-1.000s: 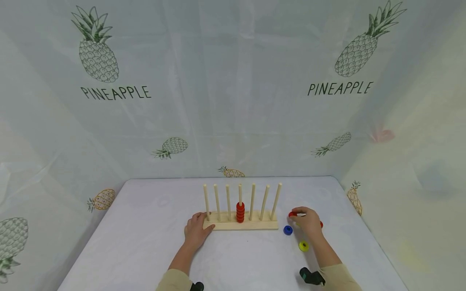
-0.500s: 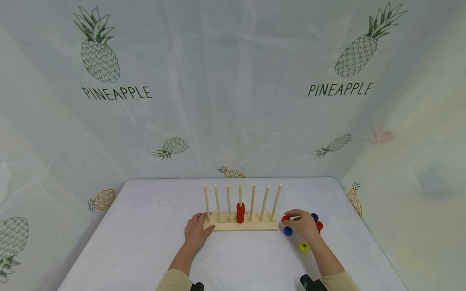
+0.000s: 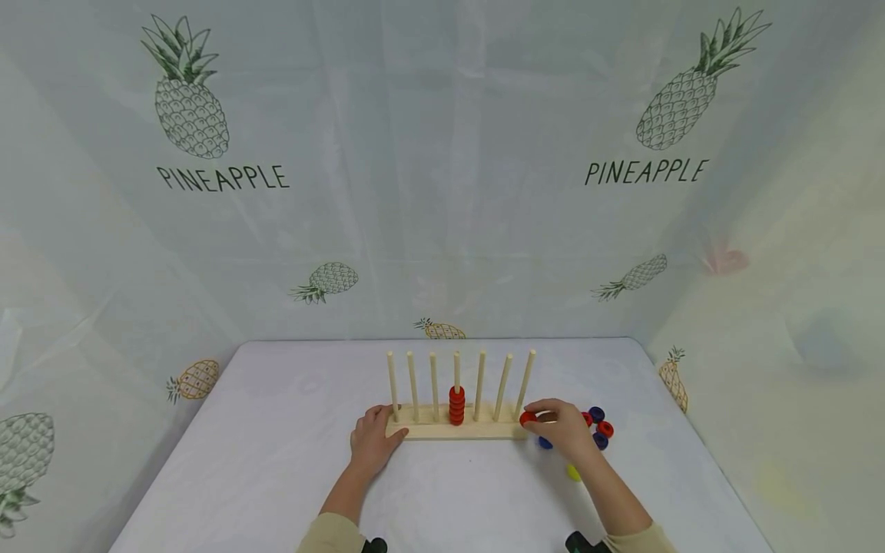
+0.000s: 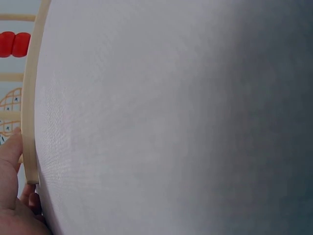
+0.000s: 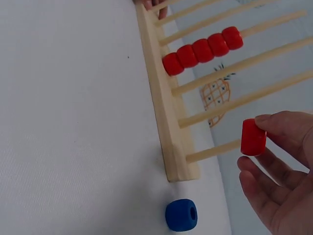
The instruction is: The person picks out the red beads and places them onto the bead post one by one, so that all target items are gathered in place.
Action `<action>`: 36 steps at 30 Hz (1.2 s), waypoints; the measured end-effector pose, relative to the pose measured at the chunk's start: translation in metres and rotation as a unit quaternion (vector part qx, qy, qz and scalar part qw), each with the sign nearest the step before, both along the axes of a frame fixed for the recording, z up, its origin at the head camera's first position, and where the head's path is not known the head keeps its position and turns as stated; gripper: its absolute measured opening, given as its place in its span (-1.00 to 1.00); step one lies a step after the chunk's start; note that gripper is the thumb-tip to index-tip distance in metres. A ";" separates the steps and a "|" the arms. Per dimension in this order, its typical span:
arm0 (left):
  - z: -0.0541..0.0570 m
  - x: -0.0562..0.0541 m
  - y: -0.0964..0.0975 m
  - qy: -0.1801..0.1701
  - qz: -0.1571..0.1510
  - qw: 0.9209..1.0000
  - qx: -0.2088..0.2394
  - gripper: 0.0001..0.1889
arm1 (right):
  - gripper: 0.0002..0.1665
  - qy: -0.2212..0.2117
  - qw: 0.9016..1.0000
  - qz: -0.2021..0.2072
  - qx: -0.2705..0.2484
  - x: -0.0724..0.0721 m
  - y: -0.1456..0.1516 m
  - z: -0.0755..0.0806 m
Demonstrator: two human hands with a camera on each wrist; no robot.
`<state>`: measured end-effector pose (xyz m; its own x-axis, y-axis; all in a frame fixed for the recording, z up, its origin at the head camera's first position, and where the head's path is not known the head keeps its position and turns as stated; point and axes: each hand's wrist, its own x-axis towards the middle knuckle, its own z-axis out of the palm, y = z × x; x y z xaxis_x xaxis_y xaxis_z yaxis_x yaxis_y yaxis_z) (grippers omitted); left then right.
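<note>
A pale wooden peg rack [image 3: 456,432] with several upright pegs stands on the table. Its left end is gripped by my left hand [image 3: 371,444], thumb at the front edge and fingers behind; the left wrist view shows the thumb [image 4: 11,149] against the base. Several red beads are stacked on the middle peg, the top red bead [image 5: 232,37] partway up it. Between thumb and fingertips my right hand [image 3: 563,430] pinches a red bead [image 5: 253,137], held beside the rightmost peg [image 3: 526,384]. Below the rack's right end lies a blue bead [image 5: 181,215].
Right of the rack lie loose beads: a dark blue bead [image 3: 597,414], a red bead [image 3: 605,428], another dark blue bead [image 3: 601,441] and others partly behind my right hand. A yellow bead [image 3: 573,473] is nearer, half hidden by my forearm. A pineapple-print cloth [image 3: 442,192] hangs behind the table.
My right hand has carried the red bead left from the loose beads to the rack's rightmost peg, uncovering several beads. My left hand and the rack have stayed put.
</note>
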<state>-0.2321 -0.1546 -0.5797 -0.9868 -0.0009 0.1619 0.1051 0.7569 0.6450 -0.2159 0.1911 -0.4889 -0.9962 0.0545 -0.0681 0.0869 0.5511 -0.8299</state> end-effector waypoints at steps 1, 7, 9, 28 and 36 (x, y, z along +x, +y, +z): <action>0.000 0.000 0.000 0.002 -0.001 1.000 0.001 -0.46 | -0.75 0.005 1.000 0.001 0.001 0.001 -0.002 0.001; -0.001 0.000 0.000 -0.002 -0.001 1.000 0.001 -0.46 | -0.76 0.050 0.999 0.019 -0.007 0.007 -0.011 0.009; -0.001 0.000 0.000 -0.002 -0.001 1.000 0.000 -0.46 | -0.77 0.068 0.997 0.029 -0.007 0.008 -0.013 0.010; -0.001 -0.001 -0.001 0.003 -0.004 1.000 -0.009 -0.46 | -0.76 0.105 0.991 0.086 0.002 0.015 -0.039 0.033; -0.002 -0.001 -0.001 -0.004 -0.002 1.000 -0.007 -0.45 | -0.75 0.116 0.987 0.110 -0.003 0.016 -0.048 0.044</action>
<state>-0.2331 -0.1561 -0.5814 -0.9880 0.0046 0.1543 0.1026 0.7659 0.6347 -0.1996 0.1433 -0.4446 -0.9727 -0.1649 0.1635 -0.2272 0.5306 -0.8166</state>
